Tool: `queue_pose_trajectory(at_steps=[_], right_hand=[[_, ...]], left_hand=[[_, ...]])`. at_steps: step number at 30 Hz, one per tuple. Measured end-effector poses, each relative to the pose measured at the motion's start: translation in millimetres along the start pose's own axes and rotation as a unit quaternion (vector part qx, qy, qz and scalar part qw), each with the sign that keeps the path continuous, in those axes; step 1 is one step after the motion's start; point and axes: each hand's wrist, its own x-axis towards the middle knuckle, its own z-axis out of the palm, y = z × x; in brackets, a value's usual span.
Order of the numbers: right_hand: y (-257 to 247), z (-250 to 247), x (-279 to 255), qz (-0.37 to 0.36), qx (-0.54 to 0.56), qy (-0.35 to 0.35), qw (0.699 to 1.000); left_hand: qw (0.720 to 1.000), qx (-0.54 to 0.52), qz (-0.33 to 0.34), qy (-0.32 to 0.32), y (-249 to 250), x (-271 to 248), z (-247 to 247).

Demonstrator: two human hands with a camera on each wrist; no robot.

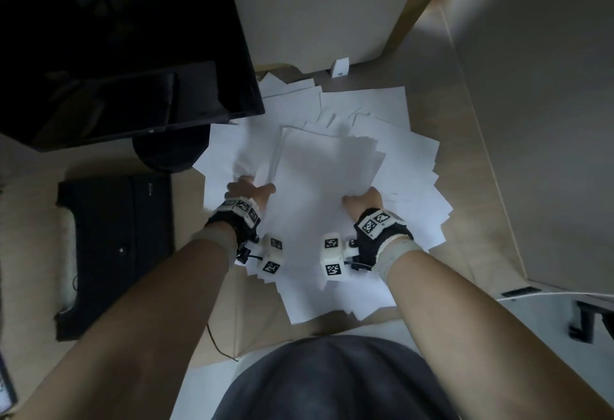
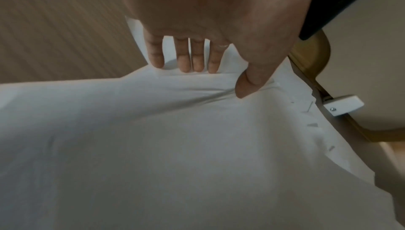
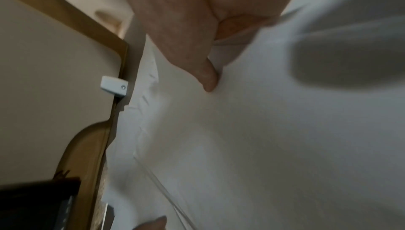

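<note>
Tabletop (image 1: 461, 153) of pale wood carries loose sheets (image 1: 408, 160) spread out, with a monitor (image 1: 116, 47) beyond the left fingers (image 2: 184, 57). The left hand (image 1: 247, 192) and the right hand (image 1: 362, 198) grip a bundle of paper (image 1: 325, 173) between them by its sides, fingers under, thumbs on top; it sits above the loose sheets.

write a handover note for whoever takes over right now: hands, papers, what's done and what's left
Left hand: grips the left edge of the partly gathered stack of white paper sheets, thumb on top.
Right hand: grips its right edge.
The stack sits over loose white sheets fanned across the light wooden desk.
Done: some sheets collected, edges uneven.
To do: gather the rest, square the stack.
</note>
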Motion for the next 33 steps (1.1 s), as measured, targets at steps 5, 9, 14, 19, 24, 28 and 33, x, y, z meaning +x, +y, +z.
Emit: queue_pose_trajectory(at_steps=[5, 9, 14, 19, 24, 28, 33], right_hand=[[32.0, -26.8, -7.2, 0.074, -0.014, 0.001, 0.997], [47.4, -29.8, -15.8, 0.099, -0.054, 0.035, 0.993], [36.9, -21.7, -31.2, 0.081, -0.045, -0.003, 0.996], [43.4, -3.0, -18.5, 0.020, -0.004, -0.033, 0.999], [58.8, 0.4, -18.0, -0.052, -0.004, -0.063, 0.997], [55.9, 2.4, -26.0, -0.087, 0.027, -0.096, 0.991], [43.0, -22.1, -44.8, -0.184, 0.079, -0.064, 0.978]], left_hand=[[1.000, -0.008, 0.012, -0.010, -6.9, -22.0, 18.4], [1.000, -0.013, 0.021, 0.018, -21.1, -30.2, 29.7], [0.995, -0.097, 0.014, -0.033, -31.0, -27.8, 37.0], [0.986, -0.152, -0.004, -0.066, -47.0, -40.6, 39.1], [0.989, -0.129, -0.009, -0.075, -65.7, -53.5, 44.3], [0.990, -0.136, -0.003, -0.043, -66.7, -59.7, 37.8], [0.979, -0.194, 0.030, -0.055, -55.2, -69.2, 22.1]])
